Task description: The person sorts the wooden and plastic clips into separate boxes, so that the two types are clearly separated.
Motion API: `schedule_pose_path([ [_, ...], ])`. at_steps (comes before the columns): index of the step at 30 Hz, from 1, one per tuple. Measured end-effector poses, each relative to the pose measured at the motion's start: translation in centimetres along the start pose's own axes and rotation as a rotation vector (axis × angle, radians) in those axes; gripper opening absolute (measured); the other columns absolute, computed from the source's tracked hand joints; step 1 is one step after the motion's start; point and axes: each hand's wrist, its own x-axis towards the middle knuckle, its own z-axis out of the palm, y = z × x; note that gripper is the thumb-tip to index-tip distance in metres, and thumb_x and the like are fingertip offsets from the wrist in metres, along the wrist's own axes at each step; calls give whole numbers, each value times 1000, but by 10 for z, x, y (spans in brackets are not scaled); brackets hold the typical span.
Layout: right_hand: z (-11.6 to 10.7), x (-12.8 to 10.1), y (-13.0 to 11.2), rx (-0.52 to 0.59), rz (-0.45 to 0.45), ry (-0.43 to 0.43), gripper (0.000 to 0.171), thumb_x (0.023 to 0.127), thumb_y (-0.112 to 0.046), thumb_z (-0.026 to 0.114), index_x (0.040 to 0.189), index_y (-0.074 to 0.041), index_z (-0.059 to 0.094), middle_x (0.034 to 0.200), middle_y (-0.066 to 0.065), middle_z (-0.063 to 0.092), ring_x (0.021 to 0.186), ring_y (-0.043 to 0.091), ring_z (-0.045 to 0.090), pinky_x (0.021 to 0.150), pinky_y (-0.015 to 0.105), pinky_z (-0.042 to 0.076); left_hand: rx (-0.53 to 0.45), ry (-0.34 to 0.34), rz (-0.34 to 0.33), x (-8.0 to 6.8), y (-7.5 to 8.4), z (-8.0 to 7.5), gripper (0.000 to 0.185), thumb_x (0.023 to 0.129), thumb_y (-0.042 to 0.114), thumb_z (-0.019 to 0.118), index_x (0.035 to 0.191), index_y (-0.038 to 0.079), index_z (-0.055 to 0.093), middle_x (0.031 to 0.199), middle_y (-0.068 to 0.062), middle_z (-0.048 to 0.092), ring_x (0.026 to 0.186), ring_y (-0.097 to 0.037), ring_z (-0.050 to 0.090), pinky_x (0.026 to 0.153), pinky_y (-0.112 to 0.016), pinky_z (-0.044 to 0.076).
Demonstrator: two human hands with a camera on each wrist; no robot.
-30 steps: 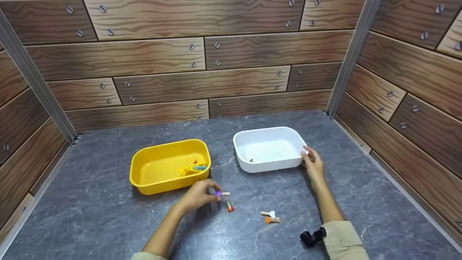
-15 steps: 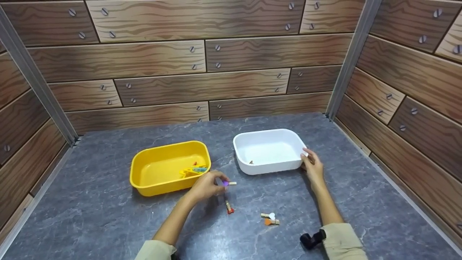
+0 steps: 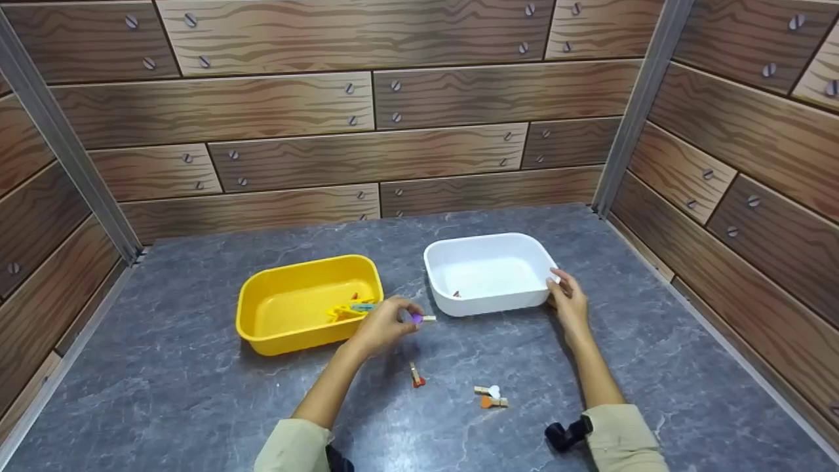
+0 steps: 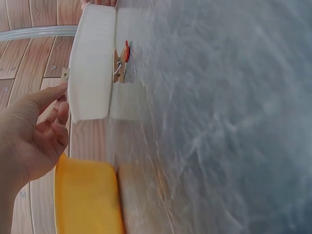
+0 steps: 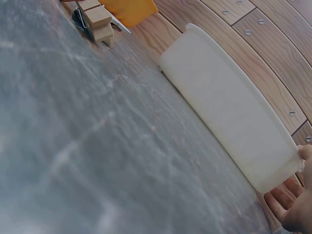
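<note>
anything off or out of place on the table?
Minor only. Three small clips lie loose on the table, one by itself and two touching, while others sit in the yellow bin. Both bins stand upright; nothing spilled or broken.

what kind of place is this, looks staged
Likely a staged recording booth, not a real room: the walls are panels printed with cartoon wood planks and screws, metal posts frame the corners, and a grey marble-look tabletop holds only two tubs and small clothespins.
</note>
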Motion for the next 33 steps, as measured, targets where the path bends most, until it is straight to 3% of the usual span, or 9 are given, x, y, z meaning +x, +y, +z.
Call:
schedule_pose_path([
  [6,0,0,-1,-4,6,-5,43,95,-22,51,132,0,44,130,18,45,101,13,47,85,28,46,6,32,51,10,1,1,16,78,3,70,95,4,69,90,-5,61,78,-24,57,64,-28,47],
  [13,0,0,0,2,-1,-1,41,95,-20,51,132,-2,45,128,15,46,103,16,48,84,28,47,59,58,26,24,7,1,15,79,5,70,94,7,70,91,-3,60,72,-13,52,64,-26,47],
  [20,0,-1,1,18,-6,-20,43,96,-22,51,133,-2,44,128,16,46,104,20,49,83,27,47,93,86,12,36,13,3,16,80,8,71,96,8,70,91,-2,60,81,-24,58,66,-31,45],
  [24,0,-1,1,34,-7,-17,42,96,-20,51,133,-1,44,127,15,47,102,19,49,82,26,47,94,94,0,43,15,3,16,80,7,71,96,8,70,91,-1,60,85,-23,58,71,-33,46],
  [33,0,0,2,23,-1,-6,42,95,-20,52,133,-1,45,128,15,46,103,16,48,85,29,46,116,209,-10,57,15,12,19,79,12,72,98,10,70,92,-1,60,82,-20,57,69,-30,46],
])
